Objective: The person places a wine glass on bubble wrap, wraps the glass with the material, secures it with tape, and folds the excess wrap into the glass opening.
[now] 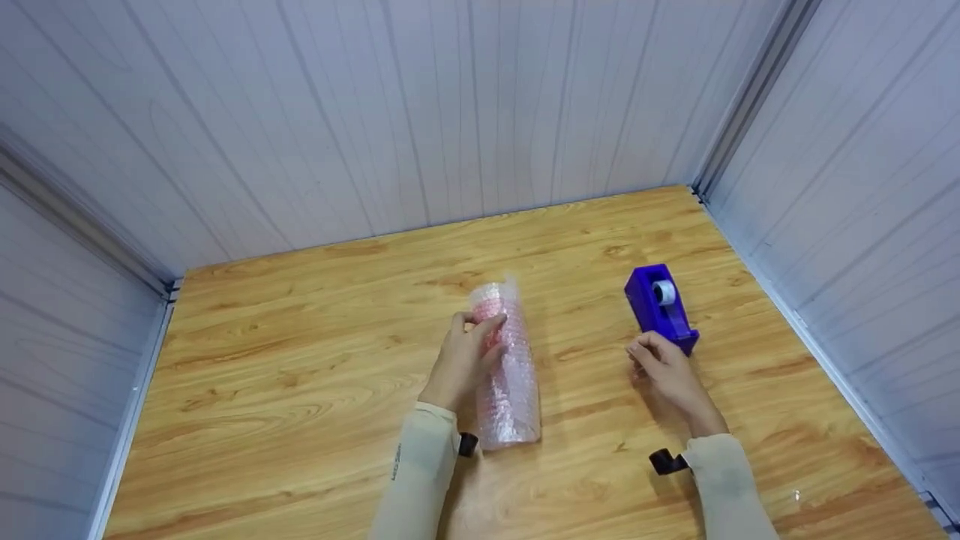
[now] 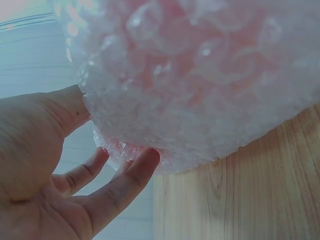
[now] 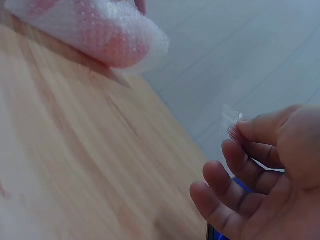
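A long roll of bubble wrap [image 1: 510, 390] with something pink or red inside lies on the wooden table. My left hand [image 1: 459, 364] holds its upper left part, with thumb and fingers curved against the wrap; the left wrist view shows fingertips [image 2: 150, 157] touching the bubbly surface. Between thumb and index finger, my right hand [image 1: 667, 371] pinches a short piece of clear tape [image 3: 230, 120]. That hand is beside the front end of a blue tape dispenser [image 1: 645, 300], which carries a roll of tape [image 1: 664, 292]. The pink contents are blurred by the wrap.
The wood-grain table [image 1: 300, 375] is bounded by a pale panel wall [image 1: 337, 135] at the back and similar walls at left and right. A tiny shiny scrap [image 1: 796, 495] lies near the table's right front. Both wrists carry small black cameras.
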### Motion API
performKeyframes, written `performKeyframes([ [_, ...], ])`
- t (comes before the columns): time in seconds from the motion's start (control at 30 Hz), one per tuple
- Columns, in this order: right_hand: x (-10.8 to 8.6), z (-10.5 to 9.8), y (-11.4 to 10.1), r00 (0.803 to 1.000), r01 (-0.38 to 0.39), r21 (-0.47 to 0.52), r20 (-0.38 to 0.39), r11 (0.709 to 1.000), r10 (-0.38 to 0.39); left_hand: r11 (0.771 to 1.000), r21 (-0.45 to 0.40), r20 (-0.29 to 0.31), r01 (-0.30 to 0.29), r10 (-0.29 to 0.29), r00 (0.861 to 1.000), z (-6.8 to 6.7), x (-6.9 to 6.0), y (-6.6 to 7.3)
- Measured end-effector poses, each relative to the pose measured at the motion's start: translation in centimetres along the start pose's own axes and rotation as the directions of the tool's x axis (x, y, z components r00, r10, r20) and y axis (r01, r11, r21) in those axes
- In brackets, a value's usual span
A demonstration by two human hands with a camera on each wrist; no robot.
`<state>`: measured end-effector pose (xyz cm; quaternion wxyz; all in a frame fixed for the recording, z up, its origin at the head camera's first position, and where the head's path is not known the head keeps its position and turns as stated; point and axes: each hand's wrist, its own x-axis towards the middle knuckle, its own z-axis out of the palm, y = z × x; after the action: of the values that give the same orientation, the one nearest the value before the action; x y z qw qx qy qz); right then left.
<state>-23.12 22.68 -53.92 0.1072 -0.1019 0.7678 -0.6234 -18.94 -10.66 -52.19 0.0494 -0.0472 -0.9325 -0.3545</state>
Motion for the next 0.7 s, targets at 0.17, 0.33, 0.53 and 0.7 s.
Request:
performKeyframes([
  [0.17, 1.4, 1.6, -1.5, 0.991, 0.093, -0.112, 0.104, 0.989, -0.081, 0.999, -0.008, 0.034, 0.043, -0.043, 0.999, -0.1, 0.1, 0.2],
  [0.33, 2.3, 3.6, -3.9, 0.970, 0.155, -0.145, 0.209, 0.977, -0.123, 0.998, -0.016, 0.053, 0.067, -0.066, 0.996, -0.2, 0.2, 0.3],
  [0.53, 2.6, 6.1, -7.3, 0.935, 0.239, -0.196, 0.311, 0.951, -0.171, 0.997, -0.021, 0.058, 0.077, -0.075, 0.995, -0.2, 0.2, 0.3],
  [0.7, 4.3, 7.9, -6.5, 0.916, 0.291, -0.214, 0.342, 0.932, -0.207, 0.997, -0.008, 0.056, 0.081, -0.080, 0.995, -0.1, 0.4, 0.4],
])
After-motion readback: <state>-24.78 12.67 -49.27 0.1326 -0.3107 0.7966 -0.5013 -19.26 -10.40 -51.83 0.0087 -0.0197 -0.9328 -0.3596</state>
